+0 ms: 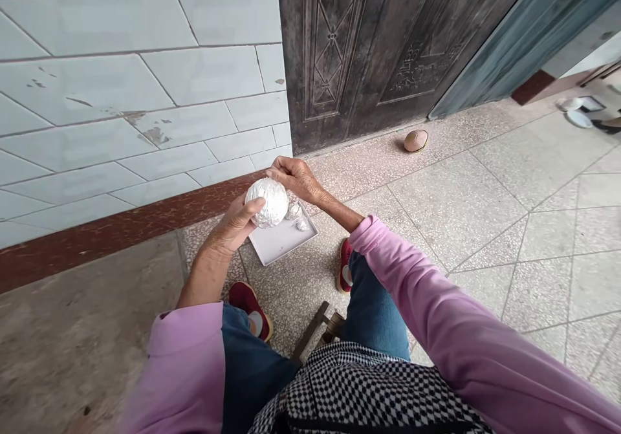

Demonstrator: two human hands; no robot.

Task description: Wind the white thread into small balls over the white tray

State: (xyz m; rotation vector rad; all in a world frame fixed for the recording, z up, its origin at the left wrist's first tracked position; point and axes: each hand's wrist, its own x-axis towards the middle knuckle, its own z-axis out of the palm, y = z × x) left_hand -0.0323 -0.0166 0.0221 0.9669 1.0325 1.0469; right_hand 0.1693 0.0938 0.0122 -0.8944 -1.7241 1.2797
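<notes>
My left hand [236, 222] is wrapped round the side of a shiny white ball [268, 206], with the thumb across its front. Its surface is wrinkled, like wrapped plastic or tape. At the ball's upper right, my right hand [297, 178] has thumb and fingers pinched together close to the surface; what they hold, if anything, is too small to make out. Below the ball a shallow white tray [279, 248] lies on the floor. Small crumpled white lumps [298, 217] sit in it, partly hidden behind the ball and hand.
A white tiled wall [97, 91] and a dark carved door [339, 52] stand in front. By the doorsill lies a pinkish round object [416, 140] with a dark edge. My red shoes [248, 304] flank the tray, with part of a wooden stool [310, 330] between my legs.
</notes>
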